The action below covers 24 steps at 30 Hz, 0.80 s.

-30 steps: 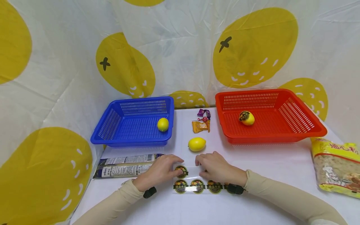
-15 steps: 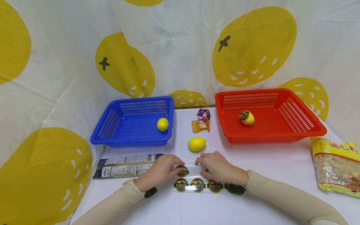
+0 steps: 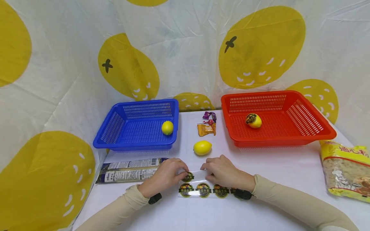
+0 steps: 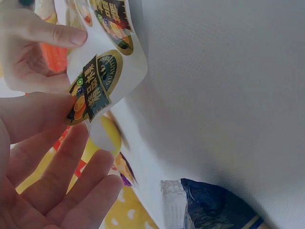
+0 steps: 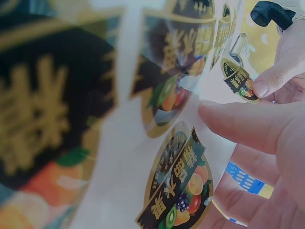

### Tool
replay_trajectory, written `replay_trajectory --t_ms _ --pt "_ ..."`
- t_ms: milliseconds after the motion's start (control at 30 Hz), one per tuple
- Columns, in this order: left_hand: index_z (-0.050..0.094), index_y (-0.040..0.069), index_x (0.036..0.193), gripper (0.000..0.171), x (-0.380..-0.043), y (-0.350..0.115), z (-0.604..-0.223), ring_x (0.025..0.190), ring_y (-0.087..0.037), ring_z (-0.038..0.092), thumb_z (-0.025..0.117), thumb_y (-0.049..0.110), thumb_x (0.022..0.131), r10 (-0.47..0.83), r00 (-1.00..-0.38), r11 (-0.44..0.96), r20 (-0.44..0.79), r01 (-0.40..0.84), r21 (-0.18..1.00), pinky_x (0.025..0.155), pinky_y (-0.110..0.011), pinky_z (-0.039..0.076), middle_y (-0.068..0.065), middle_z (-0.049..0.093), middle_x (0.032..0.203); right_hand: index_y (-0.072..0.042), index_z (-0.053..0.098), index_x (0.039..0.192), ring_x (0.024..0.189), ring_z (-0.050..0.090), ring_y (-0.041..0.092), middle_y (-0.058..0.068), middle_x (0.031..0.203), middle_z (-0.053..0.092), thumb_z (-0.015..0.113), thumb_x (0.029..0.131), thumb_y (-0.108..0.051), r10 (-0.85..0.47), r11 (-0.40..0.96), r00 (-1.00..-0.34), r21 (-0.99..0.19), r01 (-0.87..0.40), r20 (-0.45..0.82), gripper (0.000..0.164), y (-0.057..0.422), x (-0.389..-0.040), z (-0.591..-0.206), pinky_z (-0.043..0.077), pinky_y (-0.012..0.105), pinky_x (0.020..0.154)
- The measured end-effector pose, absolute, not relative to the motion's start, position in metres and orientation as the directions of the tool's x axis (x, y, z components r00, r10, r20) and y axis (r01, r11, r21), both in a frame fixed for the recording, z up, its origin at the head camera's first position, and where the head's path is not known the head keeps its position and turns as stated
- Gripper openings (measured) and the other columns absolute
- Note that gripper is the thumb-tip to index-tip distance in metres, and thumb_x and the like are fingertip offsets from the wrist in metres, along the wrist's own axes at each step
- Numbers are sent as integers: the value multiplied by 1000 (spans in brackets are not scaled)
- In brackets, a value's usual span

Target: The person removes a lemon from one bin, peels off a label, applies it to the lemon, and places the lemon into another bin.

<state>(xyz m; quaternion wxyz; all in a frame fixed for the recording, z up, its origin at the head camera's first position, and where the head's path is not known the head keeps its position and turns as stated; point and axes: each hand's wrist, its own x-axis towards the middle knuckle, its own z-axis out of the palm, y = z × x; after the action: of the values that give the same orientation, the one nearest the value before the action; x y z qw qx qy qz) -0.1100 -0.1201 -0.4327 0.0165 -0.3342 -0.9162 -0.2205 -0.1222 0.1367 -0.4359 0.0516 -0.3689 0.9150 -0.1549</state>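
Observation:
My left hand [image 3: 165,177] pinches the left edge of a round fruit-label sticker [image 4: 90,88] between thumb and fingers. That sticker sits at the top left of a clear sticker sheet [image 3: 199,176], and its edge bends up in the left wrist view. My right hand [image 3: 225,172] grips the sheet's top edge, thumb [image 5: 233,125] on the near side and fingers behind. Several matching stickers [image 3: 203,190] line the lower row, partly under the right wrist. A yellow lemon [image 3: 202,148] lies just beyond both hands.
At the back left is a blue basket [image 3: 136,146] holding one lemon [image 3: 167,128]. A red basket [image 3: 268,141] at the back right holds a lemon [image 3: 256,122] with a label. Wrapped candies [image 3: 206,129] lie between them. Long packets [image 3: 127,175] flank the left hand; a pasta bag [image 3: 345,173] is far right.
Both hands stay nearly in place at the sheet. The left thumb and fingers have shifted slightly at the top-left sticker, whose left part is now bent up and covered.

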Motion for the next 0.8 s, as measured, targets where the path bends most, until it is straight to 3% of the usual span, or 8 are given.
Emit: replay_trajectory --t_ms 367,567,800 --pt "77 18 89 3 -107 -120 -429 91 -14 70 80 19 88 587 -795 697 154 593 402 83 -32 57 6 76 93 -17 79 111 68 53 4 -6 86 70 81 86 -23 -691 680 -722 -324 -658 16 26 137 -124 -436 34 25 63" --pt "75 21 88 5 -104 -118 -424 92 -11 67 79 20 89 617 -775 683 134 612 398 83 -29 56 8 74 94 -18 79 110 71 59 5 -5 88 72 82 85 -25 -698 677 -716 -309 -668 21 26 137 -125 -438 35 26 64" --pt "75 21 88 6 -98 -117 -417 91 -11 65 81 20 88 636 -762 667 122 623 409 78 -26 54 8 74 94 -17 79 111 68 56 3 -5 88 72 84 84 -27 -694 681 -720 -316 -661 9 28 137 -126 -437 35 26 63"
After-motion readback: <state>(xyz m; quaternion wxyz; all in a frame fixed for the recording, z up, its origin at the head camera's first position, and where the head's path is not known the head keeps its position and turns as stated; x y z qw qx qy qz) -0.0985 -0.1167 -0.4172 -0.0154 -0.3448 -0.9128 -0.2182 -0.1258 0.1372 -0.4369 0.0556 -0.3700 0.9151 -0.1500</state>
